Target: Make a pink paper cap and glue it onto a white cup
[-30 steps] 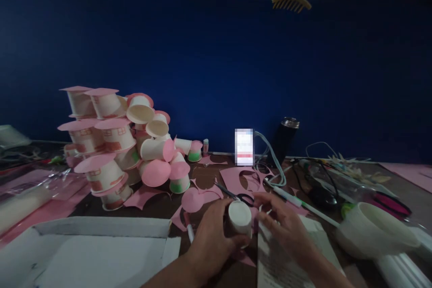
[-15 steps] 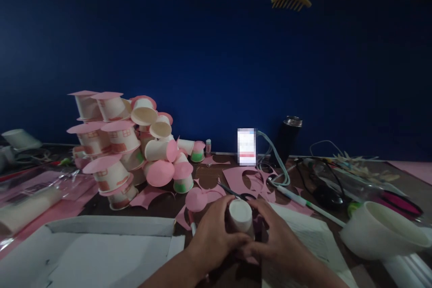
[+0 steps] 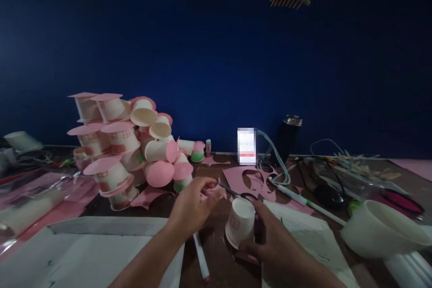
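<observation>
The right hand (image 3: 272,236) grips a paper cup (image 3: 239,225), thumb low on its side and fingers behind its right side. The cup is bottom-up, with a window drawn on it in brown and reddish marks by its rim, towards the middle of the near edge of the tabletop (image 3: 218,254). The left hand (image 3: 192,209) is curved, thumb and forefinger apart over pink paper; whether it pinches any, I cannot tell. Scissors (image 3: 230,190) lie just behind the cup. A white marker (image 3: 201,258) lies between the left forearm and the cup. A printed sheet (image 3: 307,238) runs under the right forearm. At the near left corner is a white tray (image 3: 111,263); beyond it, 1 pile of cups with pink discs (image 3: 118,139) leans together. Pink paper with round holes (image 3: 232,177) lies in front of a lit screen (image 3: 246,148) at the far edge, where a dark bottle (image 3: 288,141) also stands, tilted.
</observation>
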Action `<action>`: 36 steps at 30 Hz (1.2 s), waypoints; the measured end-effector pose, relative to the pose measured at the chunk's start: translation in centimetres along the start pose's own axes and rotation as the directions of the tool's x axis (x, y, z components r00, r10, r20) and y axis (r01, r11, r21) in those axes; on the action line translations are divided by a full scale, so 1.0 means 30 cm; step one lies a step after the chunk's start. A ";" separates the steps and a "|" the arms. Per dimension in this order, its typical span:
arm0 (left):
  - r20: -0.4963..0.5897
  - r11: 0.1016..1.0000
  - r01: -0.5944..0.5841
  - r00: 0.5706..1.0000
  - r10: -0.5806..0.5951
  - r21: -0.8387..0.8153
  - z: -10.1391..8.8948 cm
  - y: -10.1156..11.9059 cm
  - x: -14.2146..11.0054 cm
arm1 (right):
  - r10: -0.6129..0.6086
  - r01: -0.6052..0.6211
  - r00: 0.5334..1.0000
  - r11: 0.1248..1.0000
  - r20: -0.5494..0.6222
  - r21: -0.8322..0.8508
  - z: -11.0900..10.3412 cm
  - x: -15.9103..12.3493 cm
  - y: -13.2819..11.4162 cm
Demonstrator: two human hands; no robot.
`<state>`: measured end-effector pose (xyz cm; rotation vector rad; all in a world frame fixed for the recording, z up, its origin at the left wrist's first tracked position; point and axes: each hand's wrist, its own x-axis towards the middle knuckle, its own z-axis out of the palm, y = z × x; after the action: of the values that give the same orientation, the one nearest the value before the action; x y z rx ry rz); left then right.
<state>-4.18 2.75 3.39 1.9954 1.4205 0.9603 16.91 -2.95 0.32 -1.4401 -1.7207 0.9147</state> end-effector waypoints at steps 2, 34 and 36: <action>-0.010 0.964 0.044 0.999 -0.043 0.263 -0.055 -0.011 0.024 | 0.017 -0.017 0.999 1.000 0.036 0.005 -0.010 0.001 0.004; 0.025 0.756 0.110 0.986 -0.165 0.645 0.018 -0.155 -0.019 | -0.150 0.182 0.965 0.974 0.215 -0.136 0.049 0.026 0.086; 0.030 0.776 0.110 0.986 -0.165 0.621 0.020 -0.159 -0.017 | -0.158 0.192 0.960 0.972 0.230 -0.135 0.053 0.030 0.105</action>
<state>-6.63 3.81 -0.63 2.2901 1.9861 0.3447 16.98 -1.76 -3.11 -1.2957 -2.0876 0.8838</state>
